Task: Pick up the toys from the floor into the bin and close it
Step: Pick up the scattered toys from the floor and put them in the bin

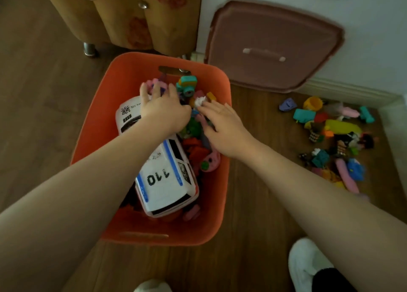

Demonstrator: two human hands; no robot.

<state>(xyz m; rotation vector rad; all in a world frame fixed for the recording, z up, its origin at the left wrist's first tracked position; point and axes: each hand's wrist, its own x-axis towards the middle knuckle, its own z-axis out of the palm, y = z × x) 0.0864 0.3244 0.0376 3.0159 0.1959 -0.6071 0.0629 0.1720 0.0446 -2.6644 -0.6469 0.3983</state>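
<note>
Both hands inside orange bin (97,124) on wooden floor (253,236). Left hand (164,109) over front of white toy police car (164,175) marked 110, fingers spread, tips among small pink toys; grip on any toy cannot tell. Right hand (222,124) flat over mixed toys, fingers straight and loose, tips beside white scrap (199,101). Teal toy camera (187,85) at bin's far end. Pile of small toys (330,137) on floor right of bin. Pink lid (273,47) leans against wall, apart from bin.

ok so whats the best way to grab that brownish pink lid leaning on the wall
Probably by the pale bar handle at the middle of the brownish pink plastic lid, coming from the front: the lid leans against the white wall with its handle side facing the room.
</note>
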